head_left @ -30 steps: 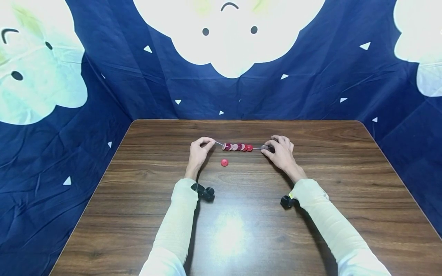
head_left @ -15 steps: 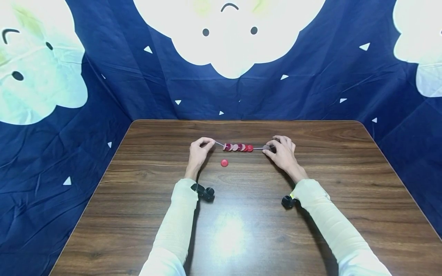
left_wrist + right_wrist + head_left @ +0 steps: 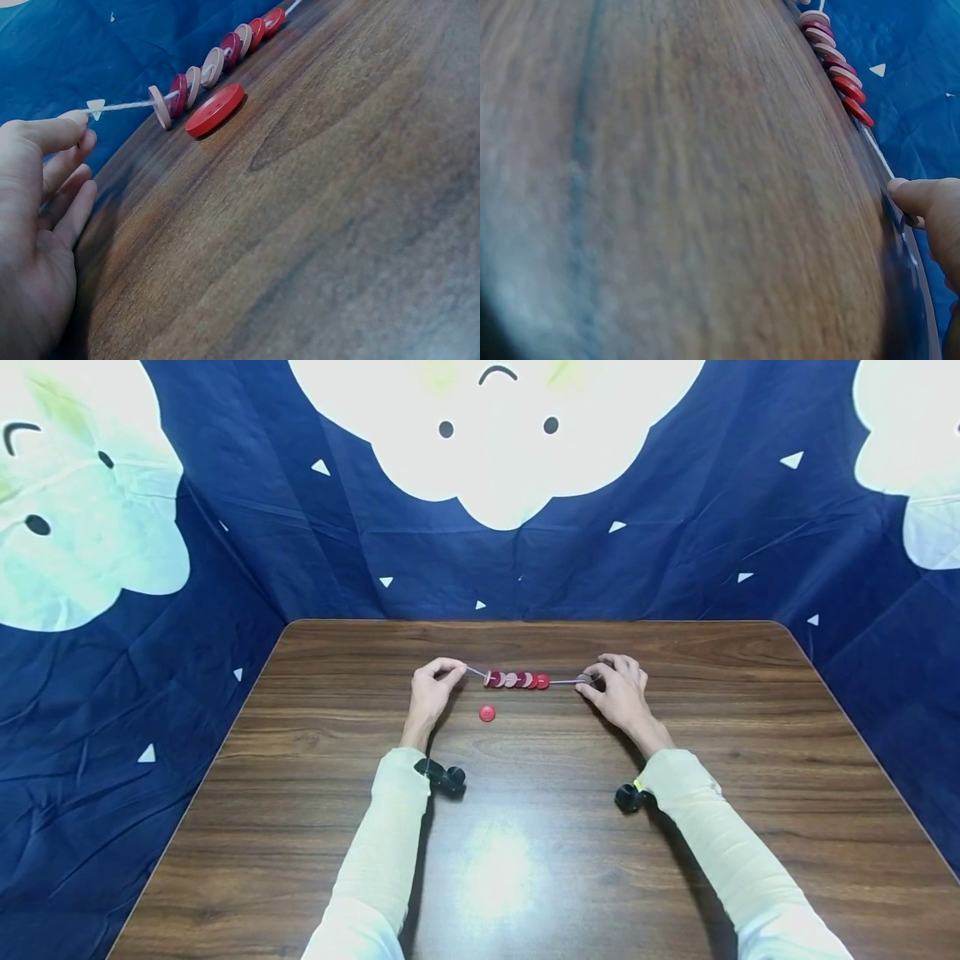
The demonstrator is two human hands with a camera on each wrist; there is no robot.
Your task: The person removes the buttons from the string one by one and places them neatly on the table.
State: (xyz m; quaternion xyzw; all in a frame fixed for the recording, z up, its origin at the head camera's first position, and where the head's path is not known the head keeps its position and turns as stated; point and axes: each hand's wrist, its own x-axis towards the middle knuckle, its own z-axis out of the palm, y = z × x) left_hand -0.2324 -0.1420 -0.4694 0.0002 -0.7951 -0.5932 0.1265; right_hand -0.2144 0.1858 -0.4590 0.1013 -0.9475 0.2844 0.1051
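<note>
A white string (image 3: 124, 106) runs between the two hands, threaded through a row of pink, dark red and red buttons (image 3: 522, 680). My left hand (image 3: 433, 693) pinches its left end between thumb and forefinger, the other fingers loosely bent in the left wrist view. On the right, the thumb and forefinger of my right hand (image 3: 617, 693) pinch the string beyond the red buttons. A small greyish round piece (image 3: 583, 679) shows at those fingertips; its kind is unclear. A loose red button (image 3: 487, 713) lies flat on the table just in front of the row.
The brown wood-grain table (image 3: 525, 760) stretches to a rounded far edge. Behind and beside it hangs a blue cloth (image 3: 525, 568) with white cloud shapes. A black wrist camera (image 3: 447, 778) sits at the left wrist, another black camera (image 3: 628, 797) at the right.
My right hand has shifted slightly to the right, and a longer stretch of string shows between it and the buttons. The left hand, the button row and the loose button stay put.
</note>
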